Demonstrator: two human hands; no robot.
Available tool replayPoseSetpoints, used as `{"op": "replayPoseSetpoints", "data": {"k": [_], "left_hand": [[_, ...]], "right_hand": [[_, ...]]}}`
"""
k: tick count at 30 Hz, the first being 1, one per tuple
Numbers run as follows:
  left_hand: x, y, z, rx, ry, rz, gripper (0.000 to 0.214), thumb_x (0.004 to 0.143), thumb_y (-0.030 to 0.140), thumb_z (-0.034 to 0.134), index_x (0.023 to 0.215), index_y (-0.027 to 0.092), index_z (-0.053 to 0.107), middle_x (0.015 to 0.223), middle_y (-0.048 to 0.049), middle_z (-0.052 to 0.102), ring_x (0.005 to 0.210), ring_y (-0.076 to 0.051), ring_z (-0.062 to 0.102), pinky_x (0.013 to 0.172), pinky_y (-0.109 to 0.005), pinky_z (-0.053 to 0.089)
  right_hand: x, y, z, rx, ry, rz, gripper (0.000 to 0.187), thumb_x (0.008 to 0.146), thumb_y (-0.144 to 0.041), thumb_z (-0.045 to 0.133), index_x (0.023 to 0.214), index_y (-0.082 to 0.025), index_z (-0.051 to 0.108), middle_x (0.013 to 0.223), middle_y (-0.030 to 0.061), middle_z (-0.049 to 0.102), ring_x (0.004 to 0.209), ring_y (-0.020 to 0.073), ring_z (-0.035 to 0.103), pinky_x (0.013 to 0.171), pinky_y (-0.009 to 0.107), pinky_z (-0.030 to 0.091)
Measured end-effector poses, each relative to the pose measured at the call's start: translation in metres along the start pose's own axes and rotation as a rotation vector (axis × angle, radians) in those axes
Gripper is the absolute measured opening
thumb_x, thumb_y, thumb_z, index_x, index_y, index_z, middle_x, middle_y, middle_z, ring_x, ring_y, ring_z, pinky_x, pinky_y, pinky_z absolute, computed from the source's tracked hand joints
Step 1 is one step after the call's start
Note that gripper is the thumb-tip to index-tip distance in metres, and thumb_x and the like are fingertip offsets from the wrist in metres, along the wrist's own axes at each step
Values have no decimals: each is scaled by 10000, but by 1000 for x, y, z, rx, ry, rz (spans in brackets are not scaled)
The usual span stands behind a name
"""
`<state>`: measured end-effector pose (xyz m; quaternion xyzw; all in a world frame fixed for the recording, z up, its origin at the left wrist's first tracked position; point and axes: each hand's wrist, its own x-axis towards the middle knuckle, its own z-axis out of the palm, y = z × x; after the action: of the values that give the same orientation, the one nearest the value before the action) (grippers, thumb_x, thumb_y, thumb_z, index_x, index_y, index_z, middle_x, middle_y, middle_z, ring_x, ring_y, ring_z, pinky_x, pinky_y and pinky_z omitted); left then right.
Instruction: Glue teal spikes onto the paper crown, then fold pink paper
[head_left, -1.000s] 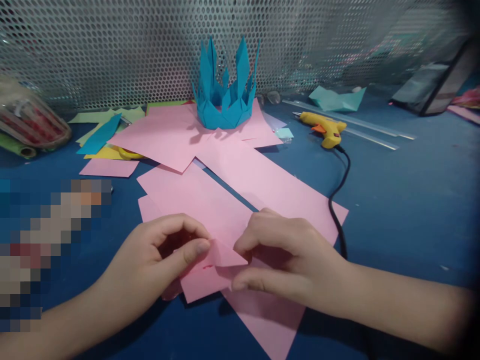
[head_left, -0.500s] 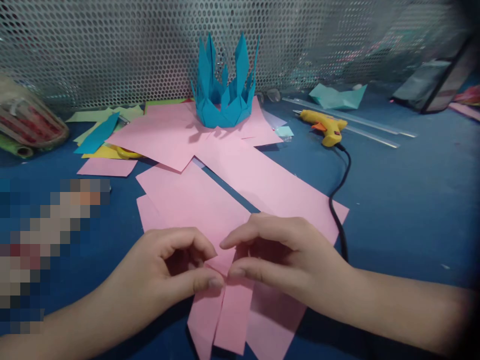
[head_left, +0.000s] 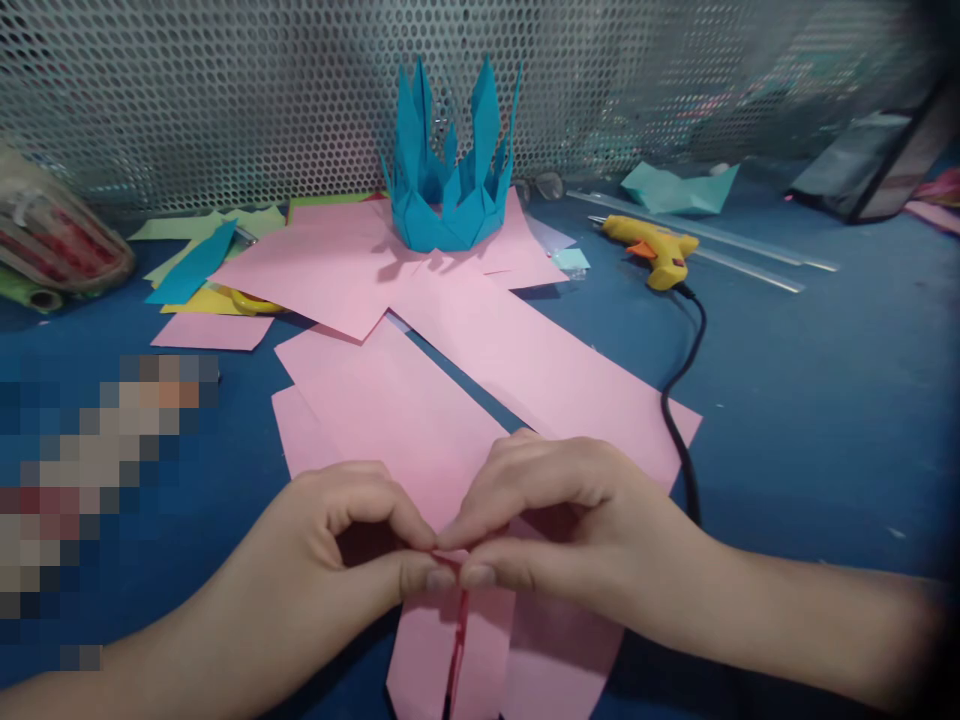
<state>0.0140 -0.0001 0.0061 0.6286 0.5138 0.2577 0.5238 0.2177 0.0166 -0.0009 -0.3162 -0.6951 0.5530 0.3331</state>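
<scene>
Near the bottom centre, a folded pink paper strip (head_left: 484, 640) hangs between my hands, its two long flaps meeting along a middle slit. My left hand (head_left: 360, 530) pinches the strip's upper end between thumb and forefinger. My right hand (head_left: 540, 525) pinches the same end from the other side, the fingertips of both hands almost touching. The paper's top edge shows just between the thumbs; the rest of that end is hidden by my fingers. Loose pink sheets (head_left: 367, 400) lie on the table beneath and beyond my hands.
A blue folded-paper crown (head_left: 450, 220) stands on pink sheets at the back. To the right lie a yellow glue gun (head_left: 656, 250) with its black cord (head_left: 671, 380) and clear glue sticks (head_left: 757, 270). A plastic-wrapped bundle (head_left: 60, 230) is at left. A perforated metal panel (head_left: 300, 100) closes the back.
My fingers have closed from a looser hold into a pinch on the strip's upper end. Both hands have come slightly lower, and the slit between the flaps shows more plainly.
</scene>
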Motion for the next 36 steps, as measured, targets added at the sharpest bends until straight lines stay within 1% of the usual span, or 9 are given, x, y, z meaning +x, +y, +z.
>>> {"op": "replayPoseSetpoints", "data": {"k": [4,8,12,15,20,25,27,31,36], "left_hand": [[-1,4,1,23,-37,-7,150,697,229,757,562,285,723,552,76,627,532,-71,563,519,-119,426],[0,1,2,43,-38,-23,137,708,237,756,583,278,718,572,86,634,547,-68,568,529,-117,429],[1,-3,1,58,1,34,114,719,228,756,635,297,726,595,109,647,547,-56,560,538,-112,422],[2,-2,0,106,-6,57,102,713,215,751,674,308,739,632,113,684,570,-59,601,562,-118,444],[0,-2,2,178,-1,125,93,751,230,718,726,316,742,687,112,710,620,-62,645,590,-122,464],[0,-4,2,205,3,146,125,762,207,692,681,300,714,645,120,685,576,-51,622,561,-108,458],[0,-4,2,194,-7,155,129,778,216,676,680,295,707,646,117,677,574,-48,614,559,-108,455],[-1,-3,3,210,-35,128,138,805,256,650,672,268,684,669,91,674,615,-71,635,567,-138,473],[-2,0,4,211,-52,128,138,787,236,675,652,265,665,645,95,648,593,-73,612,561,-155,466]], "right_hand": [[1,0,0,-19,11,5,62,764,-120,780,815,-153,790,716,20,753,672,101,660,653,205,512],[1,-1,0,-11,12,29,56,778,-133,767,797,-182,788,706,-1,753,650,94,654,636,200,514],[0,-1,0,1,34,83,62,772,-133,762,790,-189,781,715,-5,754,670,97,659,639,194,516],[-1,1,0,40,51,131,56,745,-135,782,762,-186,767,707,-6,745,668,97,656,645,193,518],[-3,2,0,134,92,206,77,746,-191,770,705,-161,713,684,4,714,606,86,619,571,183,500],[-5,0,3,40,91,175,8,785,-170,707,778,-167,703,731,-8,714,656,82,629,607,172,507],[-4,-1,4,-31,65,140,33,777,-154,711,805,-170,719,738,-12,718,674,83,639,627,172,507],[-2,0,5,-119,59,95,51,778,-172,723,727,-173,722,702,-8,721,662,86,641,634,184,495],[-4,-2,5,-103,42,121,123,802,-175,700,679,-172,704,683,-3,707,664,93,629,636,200,484]]}}
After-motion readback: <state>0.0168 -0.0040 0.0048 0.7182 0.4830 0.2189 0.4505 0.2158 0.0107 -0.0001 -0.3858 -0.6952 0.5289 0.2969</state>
